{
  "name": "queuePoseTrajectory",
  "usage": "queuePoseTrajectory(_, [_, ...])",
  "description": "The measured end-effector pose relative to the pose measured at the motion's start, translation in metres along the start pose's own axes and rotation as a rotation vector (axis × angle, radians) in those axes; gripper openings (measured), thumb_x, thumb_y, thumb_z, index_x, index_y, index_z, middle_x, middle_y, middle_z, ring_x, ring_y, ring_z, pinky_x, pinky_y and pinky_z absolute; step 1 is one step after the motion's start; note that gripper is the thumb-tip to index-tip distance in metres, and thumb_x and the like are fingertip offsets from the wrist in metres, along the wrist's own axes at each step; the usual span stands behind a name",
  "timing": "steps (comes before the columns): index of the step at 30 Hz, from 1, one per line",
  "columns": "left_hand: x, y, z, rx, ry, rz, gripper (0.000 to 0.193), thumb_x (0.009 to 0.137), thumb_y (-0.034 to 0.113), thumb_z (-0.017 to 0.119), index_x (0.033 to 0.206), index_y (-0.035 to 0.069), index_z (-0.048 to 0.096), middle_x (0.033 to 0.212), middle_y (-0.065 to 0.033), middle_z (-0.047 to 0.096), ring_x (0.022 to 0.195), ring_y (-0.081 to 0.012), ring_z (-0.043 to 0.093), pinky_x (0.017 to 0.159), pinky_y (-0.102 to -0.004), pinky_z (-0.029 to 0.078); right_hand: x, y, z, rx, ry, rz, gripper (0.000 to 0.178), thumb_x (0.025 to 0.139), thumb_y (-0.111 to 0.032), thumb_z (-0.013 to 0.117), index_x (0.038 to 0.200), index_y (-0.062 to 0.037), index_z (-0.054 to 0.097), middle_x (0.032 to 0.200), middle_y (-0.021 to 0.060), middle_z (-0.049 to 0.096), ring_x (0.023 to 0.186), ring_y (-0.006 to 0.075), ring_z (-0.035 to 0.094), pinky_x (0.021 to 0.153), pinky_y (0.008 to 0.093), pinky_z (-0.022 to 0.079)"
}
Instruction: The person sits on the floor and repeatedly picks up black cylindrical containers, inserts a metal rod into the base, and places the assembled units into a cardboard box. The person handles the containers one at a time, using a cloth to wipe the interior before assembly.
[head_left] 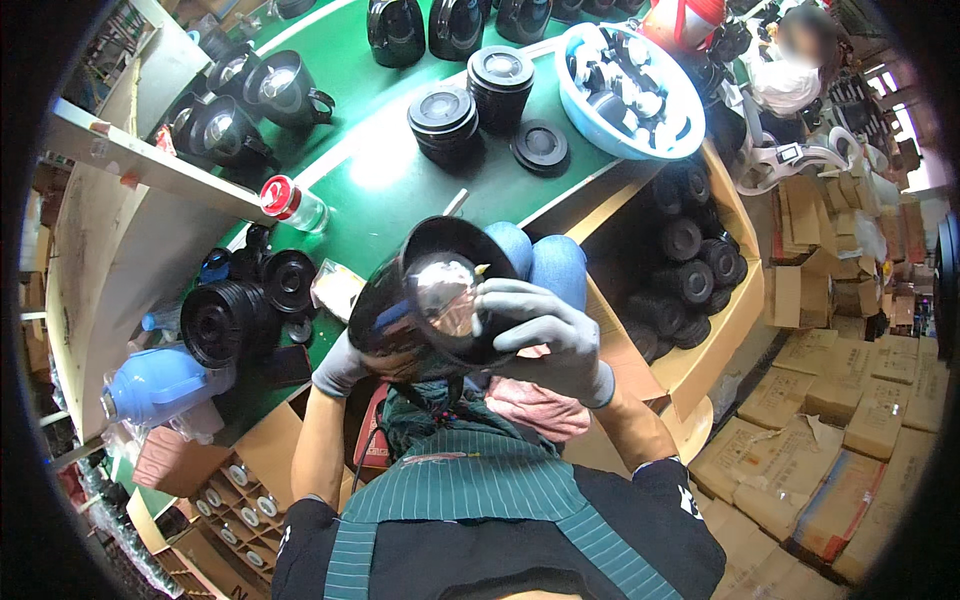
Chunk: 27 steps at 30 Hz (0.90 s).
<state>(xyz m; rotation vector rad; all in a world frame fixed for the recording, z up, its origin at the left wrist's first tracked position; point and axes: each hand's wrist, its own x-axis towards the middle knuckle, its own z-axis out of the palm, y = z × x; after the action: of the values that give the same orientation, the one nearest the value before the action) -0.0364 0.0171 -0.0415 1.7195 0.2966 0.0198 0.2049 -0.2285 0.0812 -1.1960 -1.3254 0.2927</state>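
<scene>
Head-worn fisheye, downward, seemingly close.

bare green belt (390, 185) beyond the black jug body (430, 300), between bottle (292, 202) and lid stacks (445, 122)

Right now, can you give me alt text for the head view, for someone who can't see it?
Seen from above, a person in grey gloves holds a glossy black jug body: the left hand is under it and the right hand is at its open mouth. Beyond lies a green workbench with stacked black lids and a blue basin of small parts.
</scene>
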Motion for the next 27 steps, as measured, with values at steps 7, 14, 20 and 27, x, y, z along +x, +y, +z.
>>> queuePoseTrajectory(7, [0.040,-0.080,0.009,-0.514,-0.064,-0.123,0.055,0.111,0.024,0.056,0.162,0.007,0.044,0.163,-0.0132,0.050,0.144,-0.0287,0.052,0.123,-0.0465,0.042,0.025,0.030,-0.002,0.120,-0.270,0.119,0.050,0.078,0.001,0.086,0.126,-0.0080,0.073,0.151,0.0189,0.063,0.140,0.0418,0.060,0.119,0.0525,0.048])
queuePoseTrajectory(14, [0.061,-0.109,-0.009,-0.371,0.097,-0.188,0.053,0.112,0.026,0.056,0.160,0.006,0.047,0.161,-0.0135,0.052,0.142,-0.0285,0.054,0.122,-0.0462,0.043,0.064,0.196,-0.068,-0.314,0.284,0.634,0.049,0.099,-0.031,0.074,0.137,-0.0008,0.069,0.133,0.0182,0.072,0.121,0.0270,0.068,0.107,0.0385,0.051])
queuePoseTrajectory(20, [0.054,-0.116,-0.008,-0.348,0.103,-0.235,0.052,0.112,0.029,0.055,0.159,0.006,0.048,0.159,-0.0137,0.054,0.140,-0.0283,0.056,0.121,-0.0459,0.045,0.057,0.323,-0.078,-1.300,0.022,0.915,0.107,0.080,-0.068,0.082,0.166,-0.0193,0.042,0.168,0.0319,0.026,0.152,0.0558,0.029,0.117,0.0691,0.035])
queuePoseTrajectory(27, [0.054,-0.123,-0.004,-0.318,0.093,-0.220,0.051,0.112,0.031,0.054,0.157,0.006,0.050,0.157,-0.0139,0.056,0.138,-0.0281,0.057,0.119,-0.0455,0.046,0.037,0.285,-0.087,-0.804,0.162,0.722,0.106,0.079,-0.062,0.086,0.164,-0.0117,0.047,0.159,0.0283,0.043,0.141,0.0475,0.047,0.122,0.0532,0.037])
